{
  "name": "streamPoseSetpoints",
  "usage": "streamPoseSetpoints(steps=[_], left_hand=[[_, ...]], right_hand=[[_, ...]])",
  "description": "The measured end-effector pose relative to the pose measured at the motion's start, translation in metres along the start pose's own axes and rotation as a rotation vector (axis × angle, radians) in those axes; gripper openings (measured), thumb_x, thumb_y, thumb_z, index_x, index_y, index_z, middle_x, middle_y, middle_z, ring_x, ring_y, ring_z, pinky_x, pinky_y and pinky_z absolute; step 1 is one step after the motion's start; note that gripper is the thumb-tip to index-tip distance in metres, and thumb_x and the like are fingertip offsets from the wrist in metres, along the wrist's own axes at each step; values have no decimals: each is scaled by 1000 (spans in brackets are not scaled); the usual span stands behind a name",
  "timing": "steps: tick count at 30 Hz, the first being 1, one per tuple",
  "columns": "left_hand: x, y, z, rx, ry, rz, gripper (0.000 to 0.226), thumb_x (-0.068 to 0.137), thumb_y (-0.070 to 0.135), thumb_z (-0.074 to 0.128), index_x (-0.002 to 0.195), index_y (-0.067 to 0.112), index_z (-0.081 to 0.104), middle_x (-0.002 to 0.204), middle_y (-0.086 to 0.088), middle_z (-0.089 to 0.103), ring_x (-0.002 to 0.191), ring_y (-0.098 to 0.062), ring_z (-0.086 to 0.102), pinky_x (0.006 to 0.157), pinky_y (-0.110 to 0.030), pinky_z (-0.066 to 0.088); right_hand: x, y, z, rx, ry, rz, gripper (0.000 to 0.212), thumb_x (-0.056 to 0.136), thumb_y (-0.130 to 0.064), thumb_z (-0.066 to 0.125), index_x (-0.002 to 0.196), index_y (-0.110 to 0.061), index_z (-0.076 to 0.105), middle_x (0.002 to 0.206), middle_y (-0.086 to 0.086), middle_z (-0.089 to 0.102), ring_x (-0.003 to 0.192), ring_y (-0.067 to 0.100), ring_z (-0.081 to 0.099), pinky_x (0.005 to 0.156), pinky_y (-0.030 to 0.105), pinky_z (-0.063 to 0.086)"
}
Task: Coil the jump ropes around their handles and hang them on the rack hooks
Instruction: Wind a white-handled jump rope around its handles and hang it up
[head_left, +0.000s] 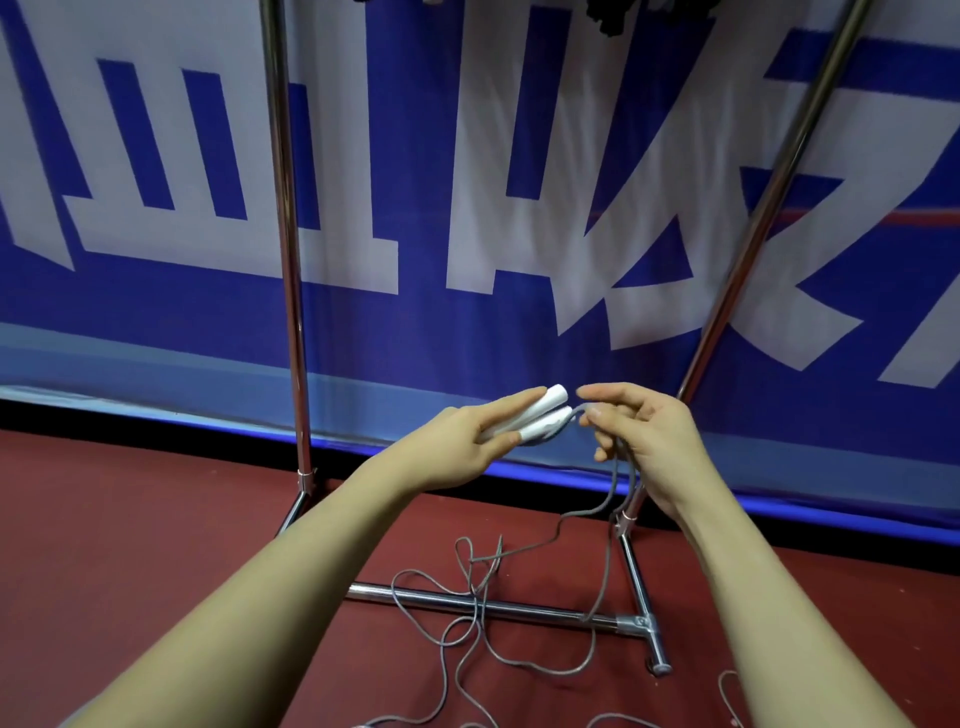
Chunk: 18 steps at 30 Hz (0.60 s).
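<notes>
My left hand (467, 441) holds two white jump-rope handles (535, 415) side by side, thumb under and fingers over them, their tips pointing right. A grey rope (615, 483) leaves the handle ends and passes through my right hand (639, 436), which pinches it just right of the handles. From there the grey rope hangs down and lies in loose tangled loops (467, 613) on the red floor. A chrome rack (283, 208) stands behind my hands; its hooks are out of view above the frame.
The rack's right upright (769, 208) slants up, and its base bar (493, 605) lies on the red floor under the rope loops. A blue and white banner (467, 156) covers the wall behind. Dark items (608, 15) hang at the top edge.
</notes>
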<state>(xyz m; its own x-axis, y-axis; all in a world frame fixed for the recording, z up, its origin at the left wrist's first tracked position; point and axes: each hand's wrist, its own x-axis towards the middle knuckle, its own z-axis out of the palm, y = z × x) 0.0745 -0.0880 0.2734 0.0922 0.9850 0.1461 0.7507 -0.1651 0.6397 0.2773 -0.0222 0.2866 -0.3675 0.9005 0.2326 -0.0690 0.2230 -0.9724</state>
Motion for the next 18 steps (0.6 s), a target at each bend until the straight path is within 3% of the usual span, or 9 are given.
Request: streamPoseSetpoints(steps=[3,6,7,11,14,16,18], left_hand=[[-1,-1,-2,44,-33,-9,51,100,38,47,139,62,26,109,13,64,73,-10,54,75,-20,43],[-3,1,-3,23,-96,14,49,97,35,53,137,58,38,80,15,62,58,-2,47,63,-13,39],[-4,3,-3,0,-125,38,48,96,33,56,135,57,42,79,13,64,56,-3,45,61,-13,39],[-8,12,-1,-147,-202,111,47,92,25,64,128,52,53,95,7,71,59,-9,47,60,-14,43],[-11,24,-2,-253,-174,164,47,91,21,66,126,50,57,103,5,72,60,-7,44,61,-17,42],[-13,32,-4,-331,-123,180,46,90,16,67,126,45,58,81,16,69,59,-8,43,57,-17,40],[-13,37,-5,-401,-54,184,46,90,12,66,127,39,58,67,21,63,55,-7,43,53,-15,37]], right_hand=[[-1,-2,0,-70,-39,-17,19,88,7,58,97,-7,66,71,9,66,48,8,46,48,20,46],[-2,-6,0,-118,30,-74,13,88,4,61,85,-7,67,62,2,67,46,9,41,45,18,38],[-2,-7,1,-131,52,-94,12,87,3,63,81,-7,68,60,1,66,46,8,41,45,17,36],[0,-9,2,-149,112,-120,14,83,-3,70,72,-12,70,55,0,60,48,4,43,47,16,34],[3,-6,-2,-82,153,-87,23,83,-8,71,61,-18,70,59,7,57,55,12,47,53,23,39],[3,-5,-4,-37,152,-57,26,85,-13,69,59,-18,71,65,9,60,62,17,52,60,26,43],[3,-3,-6,-15,136,-32,28,89,-15,64,62,-17,70,61,2,61,58,11,54,55,22,46]])
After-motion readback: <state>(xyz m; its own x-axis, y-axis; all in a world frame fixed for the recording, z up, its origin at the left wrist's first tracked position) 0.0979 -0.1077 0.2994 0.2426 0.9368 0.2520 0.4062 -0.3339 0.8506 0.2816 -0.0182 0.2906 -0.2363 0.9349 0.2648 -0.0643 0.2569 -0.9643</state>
